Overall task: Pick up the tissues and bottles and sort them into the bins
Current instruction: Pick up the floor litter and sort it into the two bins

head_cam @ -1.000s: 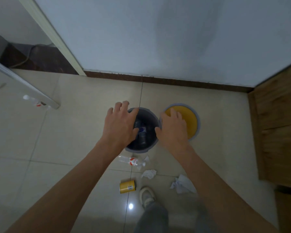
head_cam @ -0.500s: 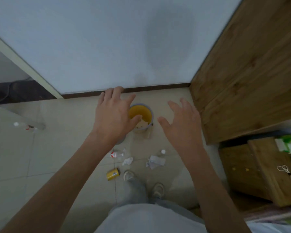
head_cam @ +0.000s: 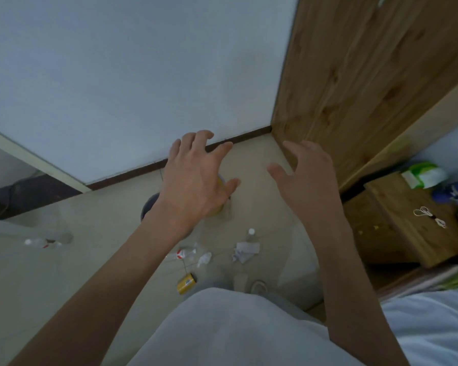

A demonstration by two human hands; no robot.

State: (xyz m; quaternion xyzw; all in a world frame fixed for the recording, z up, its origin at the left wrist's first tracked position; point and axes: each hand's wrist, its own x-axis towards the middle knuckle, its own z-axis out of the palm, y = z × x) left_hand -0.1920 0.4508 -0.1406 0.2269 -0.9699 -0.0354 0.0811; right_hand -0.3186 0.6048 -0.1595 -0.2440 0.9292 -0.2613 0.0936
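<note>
Left hand (head_cam: 193,180) and right hand (head_cam: 307,180) hang empty, fingers spread; best stoop low and pinch the crumpled tissue (head_cam: 245,251) right of the can (head_cam: 186,283) whole

Tile floor (head_cam: 90,265) bears crumpled tissues (head_cam: 245,250), bottles (head_cam: 183,254), a yellow can (head_cam: 186,283).

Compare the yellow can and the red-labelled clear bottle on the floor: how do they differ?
The yellow can is opaque and round-bodied; the clear bottle is see-through and looks crumpled. The can lies nearer the person's shoe, the bottle farther out, beside a small tissue. Both lie on their sides on the floor.
</note>
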